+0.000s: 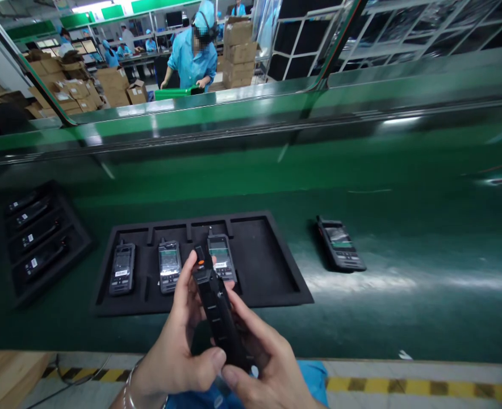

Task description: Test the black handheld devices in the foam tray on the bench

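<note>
Both of my hands hold one black handheld radio (217,309) edge-on, its orange button near the top. My left hand (176,352) wraps its left side, thumb pressed at the lower end. My right hand (262,363) grips the right side, thumb meeting the left thumb. Just beyond the hands lies a black foam tray (272,272) on the green conveyor belt (404,227). Three radios lie face up in its left slots: one (122,270), a second (169,266), and a third (221,255) partly hidden behind the held radio. The tray's right slot has nothing in it.
A lone radio (341,244) lies on the belt to the right of the tray. A second black tray (38,238) with several radios sits at the far left. Beyond the belt a person in a blue coat (191,54) works among stacked cardboard boxes (238,51). Yellow-black tape (425,389) marks the near edge.
</note>
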`<action>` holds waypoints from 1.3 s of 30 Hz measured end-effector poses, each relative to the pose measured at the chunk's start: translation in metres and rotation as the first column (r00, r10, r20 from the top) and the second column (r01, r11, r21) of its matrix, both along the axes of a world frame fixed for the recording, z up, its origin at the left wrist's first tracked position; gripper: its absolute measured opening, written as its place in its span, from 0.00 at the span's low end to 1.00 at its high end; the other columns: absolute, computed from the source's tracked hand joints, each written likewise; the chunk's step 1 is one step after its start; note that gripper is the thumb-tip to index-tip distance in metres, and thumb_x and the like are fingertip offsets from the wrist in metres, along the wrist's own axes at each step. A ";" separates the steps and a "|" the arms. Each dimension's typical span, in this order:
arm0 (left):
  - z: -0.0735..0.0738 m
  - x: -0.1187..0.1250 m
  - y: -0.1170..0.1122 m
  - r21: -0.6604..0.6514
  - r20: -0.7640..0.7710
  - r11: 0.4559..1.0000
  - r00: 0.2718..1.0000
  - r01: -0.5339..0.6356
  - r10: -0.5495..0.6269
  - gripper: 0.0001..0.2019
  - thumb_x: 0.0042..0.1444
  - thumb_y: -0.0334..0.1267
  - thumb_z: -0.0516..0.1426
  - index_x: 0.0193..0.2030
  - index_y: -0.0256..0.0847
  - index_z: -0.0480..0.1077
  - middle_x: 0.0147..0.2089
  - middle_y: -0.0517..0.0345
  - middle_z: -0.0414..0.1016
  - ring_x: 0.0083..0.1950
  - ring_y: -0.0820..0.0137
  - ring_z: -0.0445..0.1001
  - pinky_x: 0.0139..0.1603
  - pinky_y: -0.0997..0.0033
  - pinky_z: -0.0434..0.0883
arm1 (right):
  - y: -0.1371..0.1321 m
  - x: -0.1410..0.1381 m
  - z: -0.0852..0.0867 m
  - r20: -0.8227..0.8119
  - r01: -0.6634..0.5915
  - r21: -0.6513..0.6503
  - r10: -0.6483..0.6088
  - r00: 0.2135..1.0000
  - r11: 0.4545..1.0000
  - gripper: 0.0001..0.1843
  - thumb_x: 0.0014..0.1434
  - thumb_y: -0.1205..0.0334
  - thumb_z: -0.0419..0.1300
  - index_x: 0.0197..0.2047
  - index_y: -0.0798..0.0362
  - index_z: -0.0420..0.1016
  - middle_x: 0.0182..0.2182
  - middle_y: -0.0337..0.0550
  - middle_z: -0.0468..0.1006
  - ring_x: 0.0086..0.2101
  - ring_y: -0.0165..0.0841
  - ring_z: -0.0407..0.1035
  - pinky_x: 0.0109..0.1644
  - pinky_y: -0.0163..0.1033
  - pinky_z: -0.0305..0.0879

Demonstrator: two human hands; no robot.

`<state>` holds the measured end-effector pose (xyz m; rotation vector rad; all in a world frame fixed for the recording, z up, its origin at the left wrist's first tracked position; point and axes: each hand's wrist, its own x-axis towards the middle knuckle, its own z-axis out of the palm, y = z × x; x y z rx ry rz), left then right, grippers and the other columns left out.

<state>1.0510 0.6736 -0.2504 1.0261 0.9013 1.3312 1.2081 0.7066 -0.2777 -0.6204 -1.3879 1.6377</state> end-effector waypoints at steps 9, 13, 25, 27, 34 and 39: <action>-0.008 0.005 -0.005 0.055 0.022 0.997 0.998 -0.060 0.059 0.44 0.58 0.46 0.63 0.72 0.61 0.39 0.72 0.47 0.55 0.65 0.50 0.66 0.65 0.46 0.66 | 0.002 -0.007 0.009 0.038 0.083 0.189 -0.091 0.995 0.978 0.46 0.48 0.67 0.70 0.67 0.32 0.61 0.58 0.34 0.75 0.54 0.41 0.73 0.57 0.39 0.72; -0.009 0.006 -0.004 0.075 0.030 0.995 0.998 -0.062 0.060 0.45 0.57 0.45 0.63 0.73 0.59 0.39 0.71 0.43 0.56 0.63 0.50 0.69 0.62 0.49 0.70 | 0.001 -0.005 0.008 0.075 0.114 0.281 -0.140 0.987 0.953 0.46 0.48 0.66 0.70 0.68 0.38 0.61 0.56 0.38 0.77 0.53 0.42 0.74 0.57 0.37 0.72; -0.005 -0.001 -0.002 0.118 -0.041 0.993 0.999 0.020 -0.015 0.45 0.59 0.50 0.61 0.73 0.61 0.35 0.72 0.46 0.54 0.70 0.47 0.60 0.68 0.42 0.62 | 0.002 -0.008 0.007 0.074 0.113 0.360 -0.150 0.986 0.926 0.45 0.52 0.61 0.69 0.70 0.36 0.57 0.58 0.36 0.75 0.54 0.40 0.74 0.56 0.37 0.73; -0.005 0.000 -0.002 0.120 -0.033 0.993 0.999 0.016 -0.012 0.45 0.59 0.50 0.61 0.73 0.60 0.34 0.72 0.45 0.55 0.70 0.46 0.59 0.67 0.42 0.64 | 0.002 -0.007 0.009 0.070 0.118 0.363 -0.153 0.986 0.924 0.45 0.52 0.61 0.69 0.70 0.35 0.56 0.58 0.36 0.75 0.54 0.40 0.73 0.57 0.38 0.73; -0.005 0.002 -0.004 0.105 0.006 0.994 1.000 -0.001 0.001 0.44 0.59 0.45 0.62 0.72 0.62 0.36 0.73 0.46 0.52 0.70 0.46 0.59 0.67 0.40 0.63 | -0.002 -0.006 0.011 0.095 0.133 0.347 -0.176 0.980 0.928 0.46 0.52 0.63 0.70 0.69 0.34 0.57 0.58 0.39 0.75 0.55 0.43 0.73 0.57 0.41 0.74; -0.005 0.005 -0.006 0.097 0.029 0.995 0.999 -0.024 0.022 0.43 0.59 0.45 0.62 0.72 0.62 0.38 0.72 0.47 0.55 0.71 0.46 0.58 0.67 0.39 0.63 | -0.004 -0.006 0.006 0.090 0.147 0.322 -0.185 0.979 0.935 0.46 0.50 0.63 0.71 0.69 0.36 0.59 0.58 0.40 0.75 0.54 0.47 0.73 0.56 0.43 0.75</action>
